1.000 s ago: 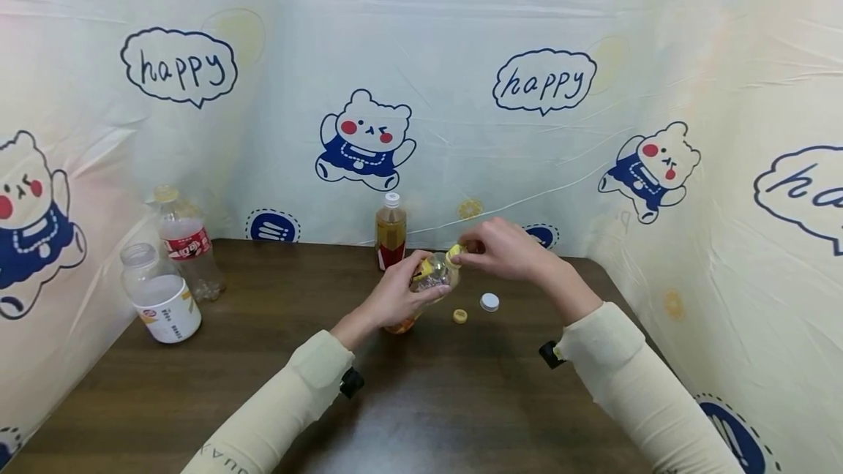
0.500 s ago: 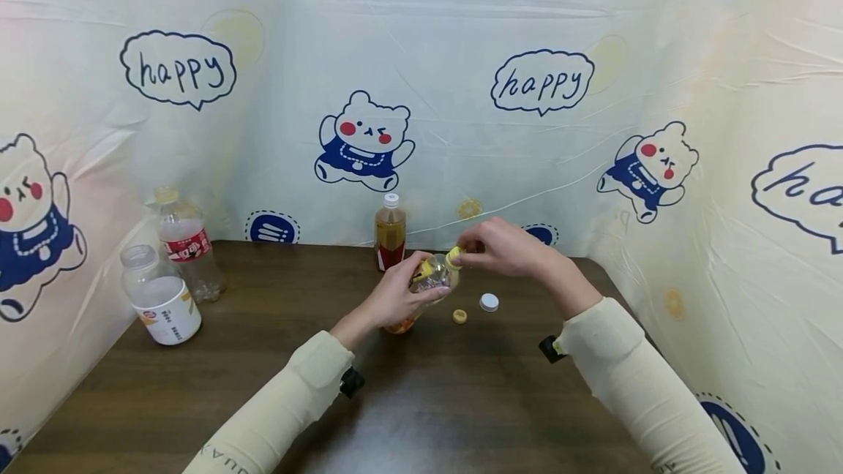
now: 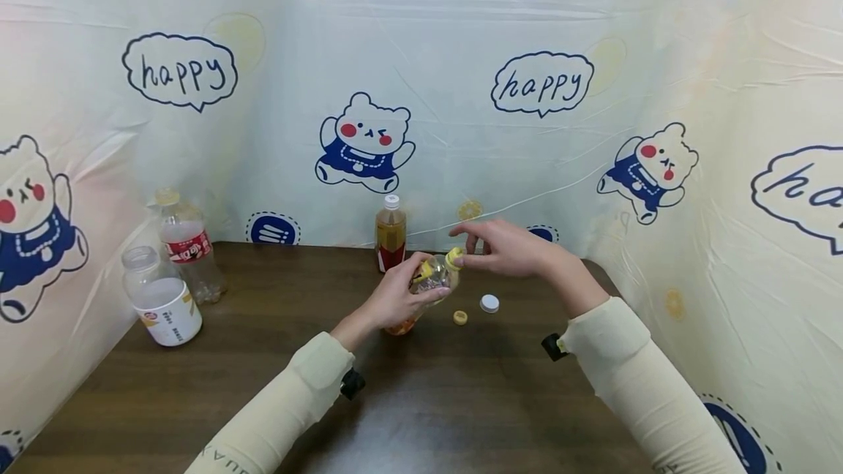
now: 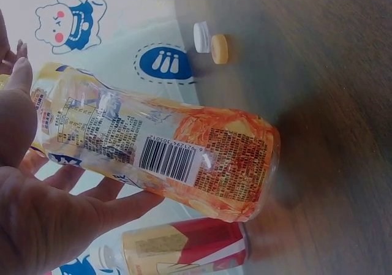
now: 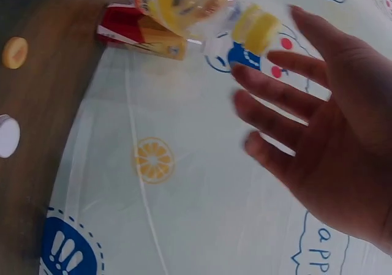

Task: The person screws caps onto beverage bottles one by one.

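Observation:
My left hand (image 3: 395, 290) grips a clear plastic bottle (image 4: 156, 143) with an orange and yellow wrapper and a barcode, held tilted over the dark table with its neck to the upper right. A yellow cap (image 5: 256, 29) sits on the bottle's mouth. Beside that cap is my right hand (image 3: 506, 249), its fingers spread and holding nothing. In the right wrist view the fingertips (image 5: 248, 73) stand just off the cap. The left palm hides part of the bottle in the head view.
Behind the left hand stands an amber drink bottle (image 3: 391, 229) with a white cap. A loose yellow cap (image 3: 459, 317) and a white cap (image 3: 489, 303) lie on the table (image 3: 421, 401). At left are an uncapped wide-mouth jar (image 3: 167, 313) and a red-labelled bottle (image 3: 191, 249). A printed curtain (image 3: 448, 35) hangs behind.
My right hand has let go of the yellow cap on the bottle; its fingers have lifted and spread. The left hand and the bottle stay in place.

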Motion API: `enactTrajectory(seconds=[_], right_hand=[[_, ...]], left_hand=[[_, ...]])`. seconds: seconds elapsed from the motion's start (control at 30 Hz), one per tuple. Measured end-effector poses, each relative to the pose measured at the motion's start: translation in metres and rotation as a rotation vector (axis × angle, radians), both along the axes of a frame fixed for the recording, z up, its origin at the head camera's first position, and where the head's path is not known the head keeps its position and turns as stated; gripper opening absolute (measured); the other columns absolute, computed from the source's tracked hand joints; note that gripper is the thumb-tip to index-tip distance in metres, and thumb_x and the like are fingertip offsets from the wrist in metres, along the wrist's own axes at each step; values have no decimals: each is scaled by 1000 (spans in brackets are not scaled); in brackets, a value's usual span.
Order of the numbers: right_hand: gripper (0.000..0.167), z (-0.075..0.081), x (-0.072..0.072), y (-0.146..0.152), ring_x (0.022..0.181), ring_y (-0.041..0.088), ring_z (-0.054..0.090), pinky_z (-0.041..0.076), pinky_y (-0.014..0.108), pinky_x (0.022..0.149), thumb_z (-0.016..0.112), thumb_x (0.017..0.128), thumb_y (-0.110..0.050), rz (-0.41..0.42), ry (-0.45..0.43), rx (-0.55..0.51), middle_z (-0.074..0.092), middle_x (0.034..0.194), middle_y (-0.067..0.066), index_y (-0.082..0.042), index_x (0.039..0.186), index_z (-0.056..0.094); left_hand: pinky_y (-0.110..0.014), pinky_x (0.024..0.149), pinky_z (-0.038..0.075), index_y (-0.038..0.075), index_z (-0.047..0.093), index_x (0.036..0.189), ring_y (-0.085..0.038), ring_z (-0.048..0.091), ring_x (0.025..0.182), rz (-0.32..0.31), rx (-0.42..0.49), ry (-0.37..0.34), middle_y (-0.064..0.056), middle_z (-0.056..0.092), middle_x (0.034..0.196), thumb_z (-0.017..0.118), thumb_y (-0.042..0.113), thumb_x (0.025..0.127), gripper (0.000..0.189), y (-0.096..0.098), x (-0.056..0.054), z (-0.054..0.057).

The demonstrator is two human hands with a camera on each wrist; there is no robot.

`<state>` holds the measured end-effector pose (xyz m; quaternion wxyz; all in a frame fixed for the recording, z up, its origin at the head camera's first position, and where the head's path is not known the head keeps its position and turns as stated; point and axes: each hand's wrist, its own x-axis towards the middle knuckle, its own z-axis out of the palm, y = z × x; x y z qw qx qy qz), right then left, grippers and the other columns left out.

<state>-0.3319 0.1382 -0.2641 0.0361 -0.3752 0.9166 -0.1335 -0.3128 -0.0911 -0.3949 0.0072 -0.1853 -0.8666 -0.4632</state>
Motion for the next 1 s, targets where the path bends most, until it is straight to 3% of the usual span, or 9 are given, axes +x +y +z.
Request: enactTrajectory(seconds=[0.1, 0.23, 0.43, 0.57, 0.7, 0.77, 0.87, 1.0], right_hand=[[56, 3, 0, 2, 81, 15, 64, 55, 34, 74, 71, 98, -32, 53, -107, -14, 67, 100, -2, -14, 147, 49], [47, 2, 0, 1, 79, 16, 63, 54, 32, 73, 72, 98, -25, 82, -132, -30, 65, 95, -2, -15, 139, 51], [28, -3, -3, -2, 71, 16, 60, 52, 33, 67, 72, 98, -24, 98, -69, -41, 64, 82, -2, -12, 121, 61], [22, -7, -2, -6, 66, 13, 57, 49, 31, 60, 70, 98, -35, 35, -7, -16, 64, 76, -3, -15, 105, 65], [42, -10, 0, -10, 60, 13, 51, 40, 30, 52, 58, 100, -56, -66, 93, 51, 56, 65, -5, -19, 79, 63], [53, -10, 0, -10, 59, 15, 50, 38, 31, 51, 50, 101, -64, -102, 123, 78, 53, 62, -4, -20, 73, 63], [56, -10, 0, -9, 67, 15, 56, 45, 33, 57, 44, 100, -69, -126, 121, 84, 61, 70, -6, -22, 84, 69], [52, -6, -1, -5, 85, 15, 66, 56, 38, 76, 53, 100, -62, -64, 44, 45, 71, 98, -3, -19, 125, 67]], left_hand=[[-45, 98, 55, 28, 49, 138, -21, 60, 110, 1, 5, -4, 0, 61, 127, 76, 49, 90, 59, -1, 1, 0], [-45, 99, 55, 27, 49, 137, -20, 60, 110, -2, 4, 5, 0, 61, 127, 76, 49, 90, 59, 0, 0, 1], [-44, 97, 55, 27, 50, 135, -20, 61, 107, 1, 7, 4, 0, 62, 125, 77, 48, 90, 57, 0, 1, 1], [-44, 97, 56, 27, 50, 135, -20, 61, 106, 1, 6, 4, 0, 62, 125, 77, 47, 90, 57, 0, 1, 0], [-43, 97, 56, 27, 50, 136, -20, 62, 107, -3, 8, 8, 0, 62, 126, 78, 46, 89, 57, 0, 1, 0], [-44, 98, 55, 26, 50, 136, -20, 62, 108, -5, 12, 11, 0, 61, 127, 78, 45, 89, 58, 0, 1, 0], [-45, 99, 55, 25, 50, 137, -21, 62, 109, -11, 13, 17, -1, 62, 128, 78, 44, 89, 58, 0, 2, 1], [-45, 99, 55, 25, 50, 137, -21, 62, 110, -8, 8, 15, -2, 62, 129, 78, 43, 89, 58, 0, 3, 1]])
